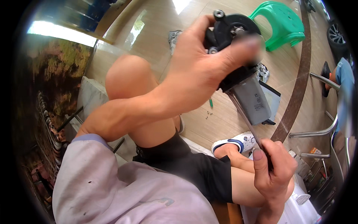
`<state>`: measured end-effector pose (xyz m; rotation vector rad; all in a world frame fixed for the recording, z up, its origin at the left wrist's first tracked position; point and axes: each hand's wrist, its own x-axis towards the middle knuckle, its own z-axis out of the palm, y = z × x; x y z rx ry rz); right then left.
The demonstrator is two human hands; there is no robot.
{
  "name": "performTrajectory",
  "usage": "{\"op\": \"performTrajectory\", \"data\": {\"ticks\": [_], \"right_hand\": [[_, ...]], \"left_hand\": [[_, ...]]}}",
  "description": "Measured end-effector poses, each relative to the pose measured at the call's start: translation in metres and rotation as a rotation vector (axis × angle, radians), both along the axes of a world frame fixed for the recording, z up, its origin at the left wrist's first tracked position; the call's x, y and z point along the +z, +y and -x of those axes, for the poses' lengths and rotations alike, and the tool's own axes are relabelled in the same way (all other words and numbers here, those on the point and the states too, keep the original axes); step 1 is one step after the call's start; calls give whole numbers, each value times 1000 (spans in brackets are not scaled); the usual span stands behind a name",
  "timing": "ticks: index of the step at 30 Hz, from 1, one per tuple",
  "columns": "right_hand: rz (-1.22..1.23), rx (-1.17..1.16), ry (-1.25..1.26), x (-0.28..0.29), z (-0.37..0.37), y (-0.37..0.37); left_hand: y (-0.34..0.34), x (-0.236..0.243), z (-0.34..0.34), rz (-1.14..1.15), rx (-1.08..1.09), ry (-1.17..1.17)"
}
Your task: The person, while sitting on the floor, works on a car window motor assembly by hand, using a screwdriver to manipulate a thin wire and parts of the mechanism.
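Note:
My left hand (194,63) is raised and wrapped round a small electric motor, its thumb lying across the black round gear housing (238,26). The motor's grey metal can (251,100) points down toward my right. My right hand (274,168) is closed on a screwdriver, with most of its handle hidden in the fist. The long thin screwdriver shaft (244,117) runs up beside the grey can, and its tip meets the motor near the lower edge of the black housing. Whether the tip sits in a screw cannot be made out.
Below the motor, a green-handled tool (211,102) and several tiny screws (209,114) lie on the tiled floor. A grey panel-like part (271,100) rests behind the motor. Farther off are a green plastic stool (279,24), a metal-framed chair (317,132) and another person's denim-clad leg (345,72).

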<state>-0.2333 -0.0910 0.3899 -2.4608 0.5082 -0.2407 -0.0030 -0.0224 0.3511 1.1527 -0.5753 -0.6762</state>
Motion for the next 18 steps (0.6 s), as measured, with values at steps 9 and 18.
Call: {"op": "performTrajectory", "data": {"ticks": [9, 18], "right_hand": [[-48, -135, -108, 26, 17, -10], [-95, -262, -96, 18, 14, -7]], "left_hand": [[5, -1, -8, -169, -187, 248], [7, -5, -11, -182, -225, 353]]}}
